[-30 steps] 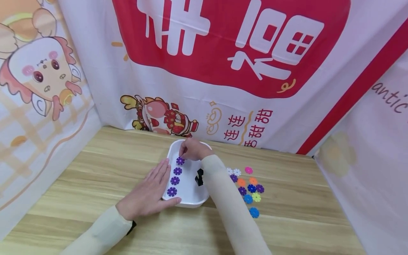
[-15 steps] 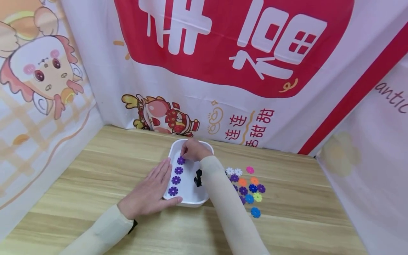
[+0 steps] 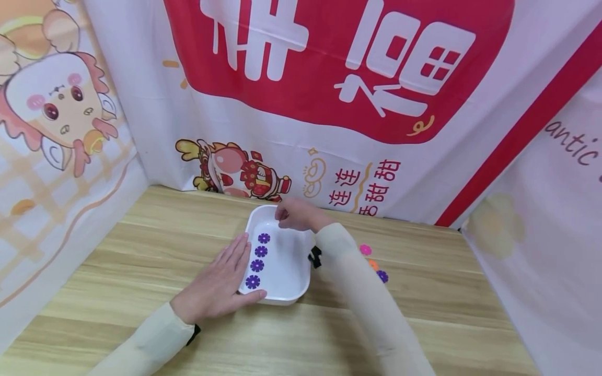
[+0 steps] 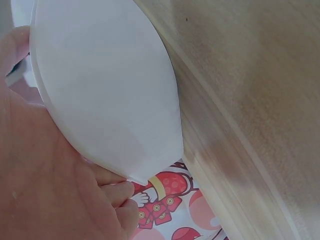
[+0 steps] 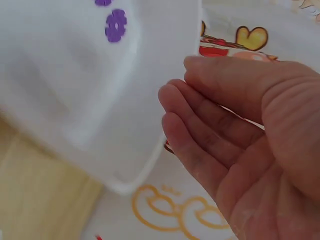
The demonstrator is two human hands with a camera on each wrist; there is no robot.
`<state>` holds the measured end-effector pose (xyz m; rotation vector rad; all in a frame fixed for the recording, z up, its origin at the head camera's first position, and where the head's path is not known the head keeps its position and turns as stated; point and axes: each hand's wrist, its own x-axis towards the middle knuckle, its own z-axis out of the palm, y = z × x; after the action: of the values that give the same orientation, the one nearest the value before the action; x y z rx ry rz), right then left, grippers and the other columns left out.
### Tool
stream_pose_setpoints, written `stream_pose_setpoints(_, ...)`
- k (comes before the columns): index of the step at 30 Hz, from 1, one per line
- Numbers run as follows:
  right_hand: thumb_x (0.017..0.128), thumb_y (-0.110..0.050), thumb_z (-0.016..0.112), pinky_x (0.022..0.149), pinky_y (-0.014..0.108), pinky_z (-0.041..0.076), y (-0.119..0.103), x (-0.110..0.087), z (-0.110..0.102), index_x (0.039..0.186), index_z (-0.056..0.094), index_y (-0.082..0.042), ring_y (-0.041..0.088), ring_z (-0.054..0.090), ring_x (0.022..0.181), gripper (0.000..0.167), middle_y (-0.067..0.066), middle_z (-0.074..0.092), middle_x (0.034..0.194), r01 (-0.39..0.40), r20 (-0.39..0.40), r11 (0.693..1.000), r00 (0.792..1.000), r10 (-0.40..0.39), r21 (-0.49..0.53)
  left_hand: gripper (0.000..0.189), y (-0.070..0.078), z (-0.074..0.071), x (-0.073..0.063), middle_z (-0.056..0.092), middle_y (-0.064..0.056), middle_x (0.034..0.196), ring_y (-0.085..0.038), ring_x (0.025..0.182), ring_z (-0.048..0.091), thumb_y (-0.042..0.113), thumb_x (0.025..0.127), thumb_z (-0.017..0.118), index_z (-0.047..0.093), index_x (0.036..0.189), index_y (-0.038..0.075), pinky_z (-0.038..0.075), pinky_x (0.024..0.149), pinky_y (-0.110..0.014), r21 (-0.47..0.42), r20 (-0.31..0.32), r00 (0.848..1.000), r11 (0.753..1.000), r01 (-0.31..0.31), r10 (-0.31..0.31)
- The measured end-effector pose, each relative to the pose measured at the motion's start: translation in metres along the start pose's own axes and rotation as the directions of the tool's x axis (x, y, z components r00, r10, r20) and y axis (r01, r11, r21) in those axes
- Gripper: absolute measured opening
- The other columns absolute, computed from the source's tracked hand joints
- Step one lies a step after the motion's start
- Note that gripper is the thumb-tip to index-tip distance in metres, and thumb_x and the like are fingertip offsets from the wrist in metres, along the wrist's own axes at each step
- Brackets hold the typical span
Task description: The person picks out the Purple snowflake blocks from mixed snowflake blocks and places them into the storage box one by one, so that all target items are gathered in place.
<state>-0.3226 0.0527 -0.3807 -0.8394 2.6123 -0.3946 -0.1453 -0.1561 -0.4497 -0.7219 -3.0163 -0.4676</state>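
Observation:
A white tray (image 3: 287, 261) stands on the table. Inside, along its left side, several purple snowflake discs (image 3: 256, 266) lie in a line. My left hand (image 3: 217, 284) rests against the tray's left rim, fingers straight and thumb at the near edge. The left wrist view shows this hand (image 4: 55, 170) along the outside wall. Over the tray's far right corner is my right hand (image 3: 301, 215), fingers loosely bent. Seen from the right wrist, that hand (image 5: 225, 115) has nothing between thumb and fingers, and a purple disc (image 5: 116, 26) lies in the tray beyond.
Right of the tray, partly hidden by the right forearm, lie loose discs: a pink disc (image 3: 366, 249), an orange disc (image 3: 373, 265) and a purple disc (image 3: 382, 276). A printed cloth (image 3: 301, 120) hangs behind the wooden table (image 3: 451, 292).
My right hand has let go of the farthest purple disc in the line and moved right, to the tray's far right corner. The left hand has stayed on the rim.

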Motion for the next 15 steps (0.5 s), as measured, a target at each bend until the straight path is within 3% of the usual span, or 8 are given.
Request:
stream_pose_setpoints(4,0.098,-0.012,0.074,0.101,0.034,0.061,0.005,-0.030,-0.020,0.127,0.073,-0.005,0.021,0.071,0.111,0.030,0.009,0.076,0.119,0.063,0.008,0.997,0.998,-0.062,-0.055,0.114,0.000,0.000,0.000,0.008,-0.027,0.176,-0.044,0.164,0.013,0.078,0.097,0.048,0.019,0.164,-0.009,0.021,0.133,-0.058,0.003,0.001,1.000,1.000,0.001,-0.001)
stream_pose_setpoints(8,0.096,-0.011,0.076,0.099,0.035,0.061,0.010,-0.065,-0.033,0.125,0.074,-0.006,0.021,0.072,0.106,0.029,0.009,0.077,0.117,0.071,0.003,0.990,0.997,-0.071,-0.118,0.114,0.001,0.000,0.001,0.009,-0.026,0.176,-0.044,0.164,0.013,0.078,0.097,0.049,0.019,0.164,-0.009,0.020,0.133,-0.058,0.002,0.002,1.000,1.000,0.002,-0.002)
stream_pose_setpoints(15,0.095,-0.015,0.080,0.095,0.033,0.063,0.026,-0.123,-0.033,0.120,0.076,-0.014,0.017,0.072,0.105,0.026,0.000,0.077,0.113,0.088,0.020,0.968,0.996,-0.086,-0.235,0.113,0.001,0.000,0.000,0.008,-0.027,0.175,-0.044,0.164,0.012,0.077,0.097,0.050,0.020,0.163,-0.011,0.020,0.133,-0.058,-0.001,-0.009,1.000,1.000,-0.006,0.006)
